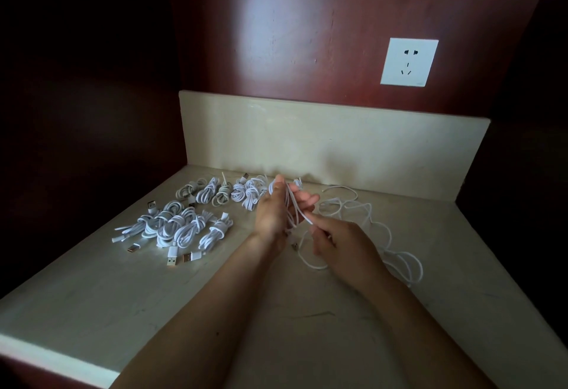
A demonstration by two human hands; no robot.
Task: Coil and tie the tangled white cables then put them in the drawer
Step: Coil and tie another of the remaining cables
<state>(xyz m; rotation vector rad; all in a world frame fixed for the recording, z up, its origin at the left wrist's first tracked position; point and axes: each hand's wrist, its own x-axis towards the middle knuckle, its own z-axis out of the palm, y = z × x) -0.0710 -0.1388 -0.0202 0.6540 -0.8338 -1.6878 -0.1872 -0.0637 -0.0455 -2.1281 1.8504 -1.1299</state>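
My left hand is raised over the countertop with several loops of a white cable draped through its fingers. My right hand pinches the same cable just below, fingers closed on the strand. The cable's loose end hangs under my hands with its plug near the surface. More loose white cable lies tangled to the right. Several coiled and tied white cables lie in a group at the left, and another row of tied cables lies along the back. No drawer is in view.
The pale stone countertop has a low backsplash behind and a front edge at the lower left. A white wall socket sits on the dark wood panel above. Dark side walls close in left and right.
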